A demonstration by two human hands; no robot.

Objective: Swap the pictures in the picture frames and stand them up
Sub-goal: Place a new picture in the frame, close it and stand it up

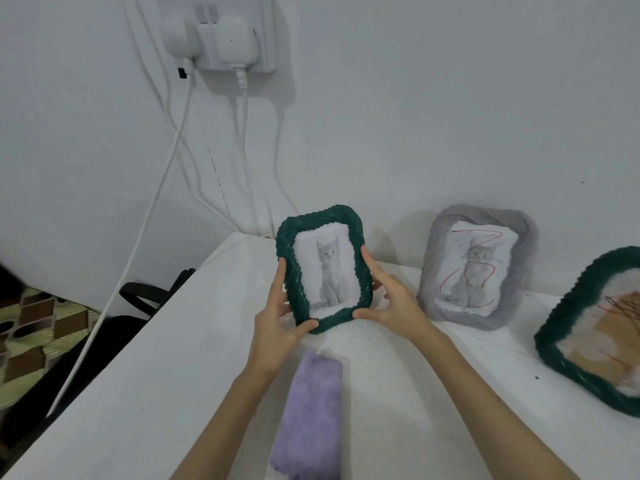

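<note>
A dark green frame (360,271) with a grey kitten picture (327,271) stands upright at the middle of the white table (138,393). My left hand (277,317) grips its left edge and lower corner. My right hand (394,299) grips its right edge and bottom. To the right, a grey frame (436,271) stands against the wall, holding a kitten picture scribbled with red lines. A second dark green frame (568,327) leans at the far right, with a brownish scribbled picture, partly cut off by the image edge.
A purple cloth (311,410) lies on the table between my forearms. White chargers (221,39) and cables hang down the wall at upper left. A black chair (149,296) sits off the table's left edge above a patterned floor.
</note>
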